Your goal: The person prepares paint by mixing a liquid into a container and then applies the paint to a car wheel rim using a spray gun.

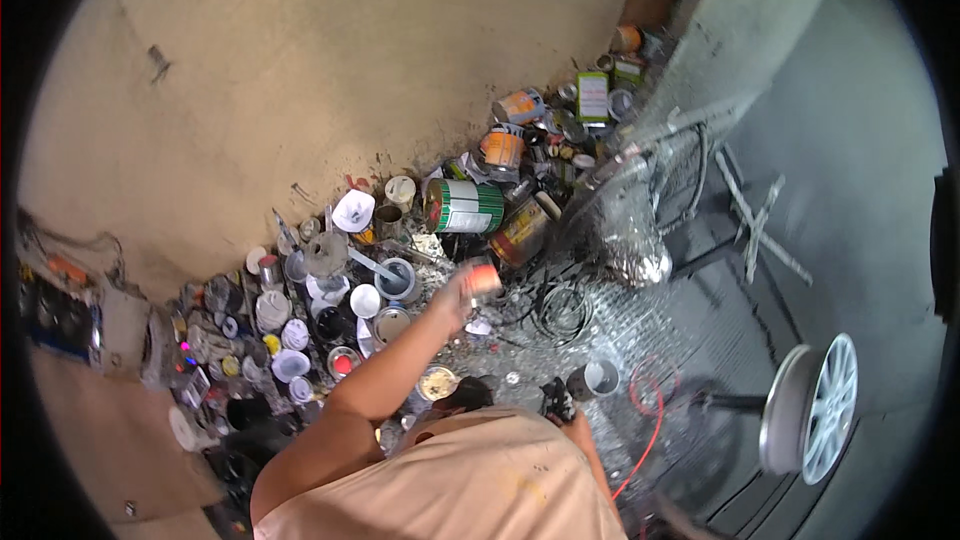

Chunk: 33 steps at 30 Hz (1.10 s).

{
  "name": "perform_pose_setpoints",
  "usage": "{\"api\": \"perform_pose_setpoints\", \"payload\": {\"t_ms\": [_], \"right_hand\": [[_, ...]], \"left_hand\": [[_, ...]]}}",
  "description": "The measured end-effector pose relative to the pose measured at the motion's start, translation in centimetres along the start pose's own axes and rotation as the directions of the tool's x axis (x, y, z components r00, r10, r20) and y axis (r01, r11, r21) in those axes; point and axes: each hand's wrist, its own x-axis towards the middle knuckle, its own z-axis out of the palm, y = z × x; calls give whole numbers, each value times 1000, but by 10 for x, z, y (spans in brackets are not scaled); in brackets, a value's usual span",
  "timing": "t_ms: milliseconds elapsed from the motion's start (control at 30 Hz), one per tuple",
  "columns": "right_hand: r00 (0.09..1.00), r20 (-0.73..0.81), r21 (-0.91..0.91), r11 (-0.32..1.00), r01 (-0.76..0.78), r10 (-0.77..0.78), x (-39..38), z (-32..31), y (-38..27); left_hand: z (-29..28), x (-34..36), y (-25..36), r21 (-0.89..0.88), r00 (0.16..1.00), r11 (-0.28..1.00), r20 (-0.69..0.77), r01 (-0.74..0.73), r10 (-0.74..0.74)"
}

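My left hand (455, 304) reaches out over the cluttered bench, its fingers wrapped round a small can with an orange-red label (483, 280). Motion blurs both a little. Low in front of my body, partly hidden by my shirt, is my right hand (574, 422). It grips a dark, lumpy object (557, 401) whose kind I cannot make out. Just beyond that stands a grey open pot (600, 377); whether it touches the dark object I cannot tell. Left of my left hand, a grey tub (410, 285) has a pale flat stick (371, 263) across it.
Paint tubs, lids and cups (292, 366) crowd the left side. A green-striped can (465, 207) lies on its side beyond, near orange-labelled cans (503, 147). Coiled cable (562, 310) lies on the surface. A red hose (655, 430) and a silver wheel rim (829, 408) are at right.
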Motion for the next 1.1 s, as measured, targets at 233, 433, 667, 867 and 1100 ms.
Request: {"api": "perform_pose_setpoints", "payload": {"t_ms": [233, 433, 667, 867, 1100], "right_hand": [[972, -206, 236, 970, -65, 115, -10, -12, 6], [971, -169, 238, 963, -127, 170, -15, -19, -11], [943, -200, 238, 947, -216, 266, -14, -17, 4], [979, -131, 268, 956, -117, 156, -8, -2, 17], [985, -65, 206, 968, -142, 158, 8, -3, 14]], "left_hand": [[253, -21, 126, 212, 646, 621, 409, -755, 645], [252, -49, 12, 468, 516, 223, 809, -855, 282], [81, -41, -180, 903, 815, 140, 427, -406, -391], [61, -34, -207, 994, 896, 110, 48, 2, -442], [44, -21, -210, 997, 875, 63, -10, 47, -484]]}}
